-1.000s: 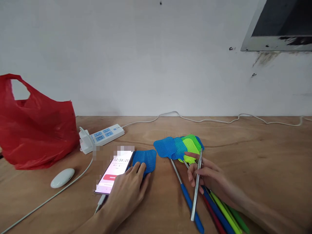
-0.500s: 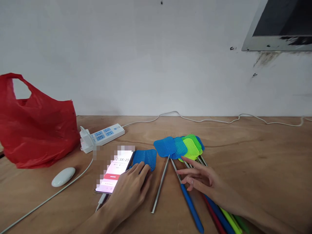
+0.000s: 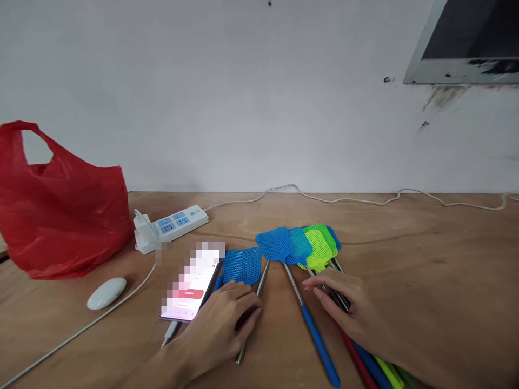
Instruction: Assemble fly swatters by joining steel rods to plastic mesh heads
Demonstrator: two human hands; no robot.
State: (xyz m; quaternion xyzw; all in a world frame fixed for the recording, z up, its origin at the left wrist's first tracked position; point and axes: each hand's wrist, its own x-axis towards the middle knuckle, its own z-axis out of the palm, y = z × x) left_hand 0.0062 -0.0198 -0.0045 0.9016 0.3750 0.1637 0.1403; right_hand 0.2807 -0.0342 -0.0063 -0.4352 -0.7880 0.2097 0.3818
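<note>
My left hand [image 3: 225, 319] lies over a thin metal rod [image 3: 263, 278] with its fingers curled round the middle of it; the exact grip is partly hidden. Just beyond those fingers is a blue mesh fly swatter head [image 3: 242, 265], and a bit of blue handle [image 3: 218, 282] shows beside it. My right hand [image 3: 340, 302] hovers over several metal swatter shafts, thumb and forefinger apart. Fanned out past it are a blue swatter head [image 3: 273, 244] and a yellow-green swatter head [image 3: 315, 249]. One blue handle [image 3: 320, 346] lies between my hands.
A lit phone [image 3: 194, 292], partly pixelated, lies left of my left hand with a cable plugged in. Farther left are a white mouse-shaped object [image 3: 106, 293], a power strip [image 3: 178, 224] and a red plastic bag [image 3: 65, 210]. A white cord [image 3: 340, 201] runs along the wall.
The metal rod has shifted left, away from the fanned swatter heads, and now passes under my left fingers. My right hand has drawn slightly back to the right, its fingers more bent.
</note>
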